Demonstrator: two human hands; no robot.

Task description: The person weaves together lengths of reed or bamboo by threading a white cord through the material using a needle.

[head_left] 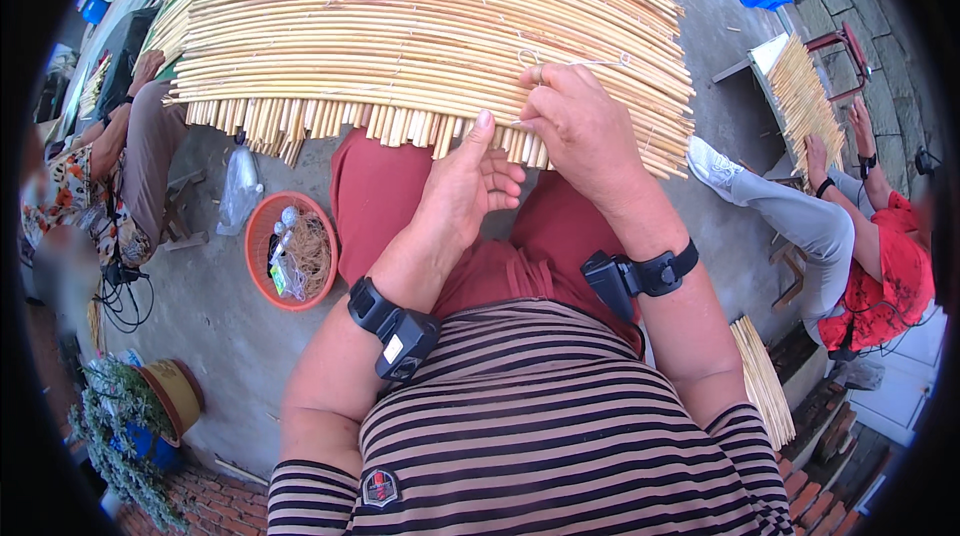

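Observation:
A wide mat of pale reed stalks (420, 26) lies in front of me, with rows of light stitching across it. Cut reed ends (290, 118) stick out under its near edge. My right hand (585, 126) is at that edge with its fingers pinched on a thin white thread (590, 63), which loops over the stalks. What lies inside the pinch is mostly hidden. Just to the left, my left hand (465, 181) has its thumb raised against the near reeds and its other fingers apart and loosely curled, with nothing seen in them.
An orange basket (262, 281) with brown fibre and small packets stands on the floor at left, near a clear plastic bag (240, 186). One person sits at each side; the right one has a smaller reed mat (803, 96). A reed bundle (765, 386) and potted plant (170, 401) lie nearer.

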